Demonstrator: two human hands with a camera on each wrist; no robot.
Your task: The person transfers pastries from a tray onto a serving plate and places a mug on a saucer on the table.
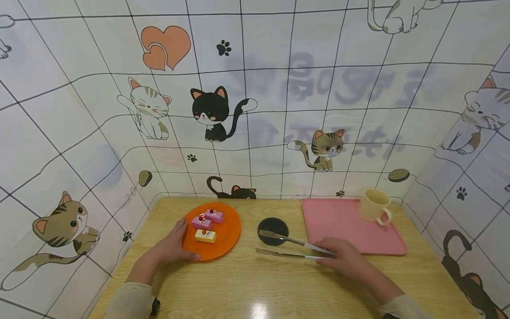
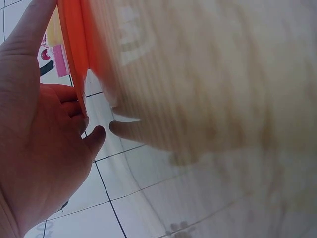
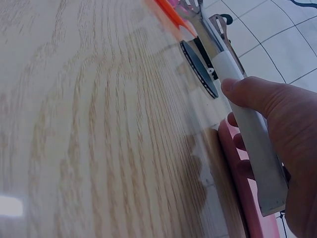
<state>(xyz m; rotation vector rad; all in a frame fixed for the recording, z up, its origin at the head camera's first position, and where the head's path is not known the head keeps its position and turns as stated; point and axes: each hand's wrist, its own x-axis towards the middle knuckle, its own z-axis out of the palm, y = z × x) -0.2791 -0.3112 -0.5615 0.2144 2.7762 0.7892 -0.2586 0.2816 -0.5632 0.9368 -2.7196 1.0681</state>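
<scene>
Head: black disc (image 1: pixel 272 225) (beneath tongs (image 1: pixel 296 241))

It's pale beige up both arms, the left sleeve (image 1: pixel 129 299) sitting loose and softly creased with its cuff ending above the wrist, and over on the other side the right sleeve (image 1: pixel 404 308) makes it a matching pair in the same light cloth! Look at that dark detail, a small, rounded black piece (image 1: pixel 156 306) right at the left cuff, and another dark sliver (image 1: pixel 390 316) just peeking in by the right one, too cropped to make out, while left grip (image 1: pixel 173 243) and right grip (image 1: pixel 343 256) are both bare, five-fingered, rounded at the fingertips
</scene>
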